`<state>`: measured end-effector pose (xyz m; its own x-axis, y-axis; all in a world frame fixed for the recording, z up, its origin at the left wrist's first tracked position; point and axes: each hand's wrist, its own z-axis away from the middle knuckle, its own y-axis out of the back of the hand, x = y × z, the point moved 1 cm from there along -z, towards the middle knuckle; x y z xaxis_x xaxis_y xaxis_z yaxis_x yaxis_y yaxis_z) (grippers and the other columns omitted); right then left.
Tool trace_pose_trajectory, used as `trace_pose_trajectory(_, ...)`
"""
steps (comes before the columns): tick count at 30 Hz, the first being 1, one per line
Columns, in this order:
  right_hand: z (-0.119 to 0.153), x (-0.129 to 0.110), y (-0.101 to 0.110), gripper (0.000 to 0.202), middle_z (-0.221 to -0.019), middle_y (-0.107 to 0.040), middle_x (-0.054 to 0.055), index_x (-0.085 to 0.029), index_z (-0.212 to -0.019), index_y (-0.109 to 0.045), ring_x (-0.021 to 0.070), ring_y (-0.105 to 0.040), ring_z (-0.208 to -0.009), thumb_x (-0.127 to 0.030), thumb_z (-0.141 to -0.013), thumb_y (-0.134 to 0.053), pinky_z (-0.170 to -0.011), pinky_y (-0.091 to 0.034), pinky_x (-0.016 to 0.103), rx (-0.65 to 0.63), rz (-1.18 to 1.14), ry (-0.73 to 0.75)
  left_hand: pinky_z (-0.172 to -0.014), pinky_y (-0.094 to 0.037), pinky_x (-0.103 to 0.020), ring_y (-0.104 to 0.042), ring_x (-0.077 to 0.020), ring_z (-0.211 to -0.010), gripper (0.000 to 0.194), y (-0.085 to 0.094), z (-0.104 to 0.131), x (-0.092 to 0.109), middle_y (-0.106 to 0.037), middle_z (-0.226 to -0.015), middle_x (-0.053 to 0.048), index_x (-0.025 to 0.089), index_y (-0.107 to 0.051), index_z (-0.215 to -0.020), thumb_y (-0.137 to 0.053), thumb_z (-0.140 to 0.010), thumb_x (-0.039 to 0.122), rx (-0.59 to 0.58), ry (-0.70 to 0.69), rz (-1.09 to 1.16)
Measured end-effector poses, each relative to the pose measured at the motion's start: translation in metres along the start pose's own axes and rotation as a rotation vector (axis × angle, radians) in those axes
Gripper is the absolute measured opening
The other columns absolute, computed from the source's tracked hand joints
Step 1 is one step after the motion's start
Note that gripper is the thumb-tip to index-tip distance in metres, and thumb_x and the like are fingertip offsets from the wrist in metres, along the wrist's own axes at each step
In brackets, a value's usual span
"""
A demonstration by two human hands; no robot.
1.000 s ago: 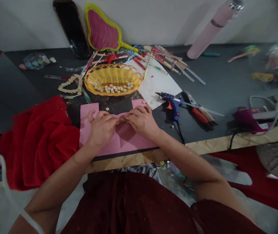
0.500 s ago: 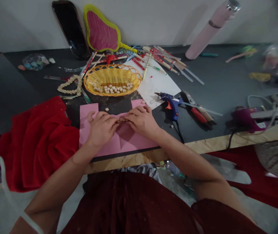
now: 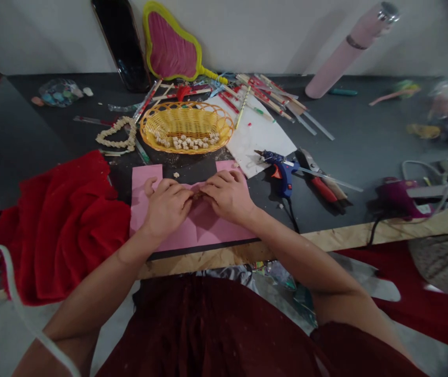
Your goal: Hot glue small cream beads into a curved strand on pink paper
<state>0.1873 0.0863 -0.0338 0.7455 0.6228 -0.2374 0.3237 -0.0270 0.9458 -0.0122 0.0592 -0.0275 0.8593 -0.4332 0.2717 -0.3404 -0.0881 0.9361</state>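
Observation:
Over a folded sheet of pink paper (image 3: pixel 182 234), my left hand (image 3: pixel 166 207) and my right hand (image 3: pixel 231 197) meet at the fingertips. Between them they pinch a small brown, crumbly-looking piece (image 3: pixel 197 196), mostly covered by the fingers. Both hands are closed, palms down, with the left little finger bent away from the others. Just beyond them is a yellow wicker basket (image 3: pixel 187 124) with small pale cubes (image 3: pixel 190 142) in it. One loose pale bit (image 3: pixel 176 174) lies between the basket and the paper.
To the right are a blue glue gun (image 3: pixel 284 173) with a clear stick and red-handled pliers (image 3: pixel 324 189). A red cloth (image 3: pixel 67 225) is heaped at left. Behind lie a heart-shaped piece (image 3: pixel 102 139), chopsticks (image 3: pixel 263 97), white paper (image 3: pixel 263 139), a phone (image 3: pixel 124 44) and a pink flask (image 3: pixel 334 65).
My hands stay nearly in place, but the fingers have closed in and now cover more of the brown piece. The whole view has shifted slightly.

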Motion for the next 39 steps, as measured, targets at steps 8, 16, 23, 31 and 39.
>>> trace_pose_trajectory(8,-0.001,0.001,-0.004,0.021,-0.110,-0.077,0.002,-0.027,-0.104,-0.076,0.0233,-0.055,-0.108,-0.029,-0.103,-0.056,-0.093,-0.030,0.043,0.006,-0.014,-0.006,-0.110,-0.024,-0.058,-0.060,-0.0266,-0.104,0.031,-0.002,-0.001,0.001,-0.078,-0.092,-0.001,0.028,-0.076,-0.087,-0.049,-0.102,0.026,0.037,0.031,0.000)
trace_pose_trajectory(16,-0.001,0.001,-0.004,0.017,-0.109,-0.077,0.000,-0.026,-0.099,-0.075,0.0221,-0.056,-0.109,-0.026,-0.102,-0.058,-0.096,-0.028,0.045,0.008,0.007,0.015,-0.108,-0.023,-0.057,-0.058,-0.0245,-0.103,0.033,-0.009,-0.001,0.000,-0.075,-0.085,0.002,0.027,-0.071,-0.081,-0.047,-0.104,0.026,0.069,0.009,-0.023)
trace_pose_trajectory(23,-0.001,0.001,-0.004,0.019,-0.108,-0.077,-0.001,-0.027,-0.099,-0.075,0.0214,-0.054,-0.108,-0.025,-0.103,-0.057,-0.098,-0.026,0.045,0.006,0.005,0.009,-0.110,-0.024,-0.058,-0.058,-0.0253,-0.103,0.032,-0.011,-0.001,-0.003,-0.075,-0.089,0.000,0.027,-0.073,-0.085,-0.047,-0.104,0.025,0.047,0.015,-0.008)
trace_pose_trajectory(31,0.002,0.000,-0.004,0.023,-0.113,-0.076,0.003,-0.027,-0.112,-0.075,0.0223,-0.055,-0.109,-0.026,-0.104,-0.052,-0.098,-0.030,0.044,0.029,0.007,-0.003,-0.106,-0.034,-0.053,-0.060,-0.0276,-0.107,0.022,0.003,-0.002,-0.005,-0.078,-0.099,-0.002,0.030,-0.077,-0.100,-0.055,-0.100,0.031,-0.072,0.033,0.054)
trace_pose_trajectory(39,0.002,0.000,0.002,0.030,-0.121,-0.075,0.006,-0.027,-0.129,-0.069,0.0248,-0.056,-0.113,-0.033,-0.104,-0.054,-0.103,-0.032,0.048,-0.028,-0.006,-0.017,-0.106,-0.036,-0.051,-0.057,-0.0279,-0.111,0.018,0.011,-0.003,-0.001,-0.077,-0.103,-0.003,0.026,-0.076,-0.099,-0.058,-0.099,0.029,-0.098,0.040,0.022)
